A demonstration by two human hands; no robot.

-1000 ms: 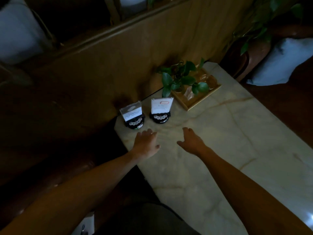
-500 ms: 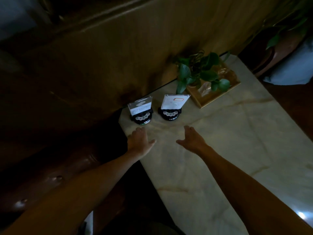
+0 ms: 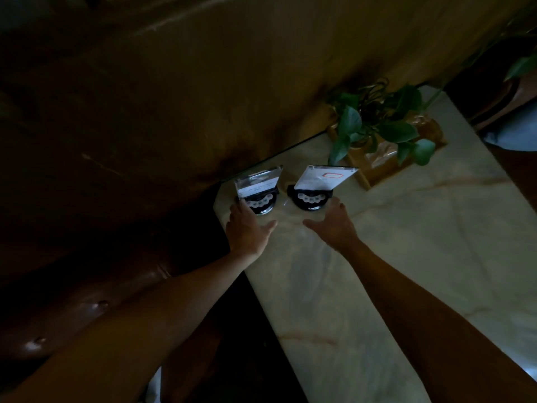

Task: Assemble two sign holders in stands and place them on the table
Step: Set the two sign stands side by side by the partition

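Two clear sign holders stand in round black stands at the far left corner of the pale marble table [image 3: 406, 257]. The left sign holder [image 3: 258, 181] rises from its stand [image 3: 260, 202]; the right sign holder [image 3: 325, 177], with a red-outlined label, leans from its stand [image 3: 310, 199]. My left hand [image 3: 247, 228] reaches the left stand's near left side, fingertips touching or almost touching it, fingers spread. Just in front of the right stand's right side, my right hand [image 3: 331, 222] is spread too. Neither hand holds anything.
A wooden tray [image 3: 386, 167] with a green leafy plant [image 3: 380, 123] sits just behind and right of the signs. A wooden wall panel [image 3: 261, 68] runs along the table's far side. A dark leather seat [image 3: 87, 301] lies left of the table edge.
Both hands moved forward across the table toward the two stands and now sit right at their bases. The view also shifted closer and to the left.
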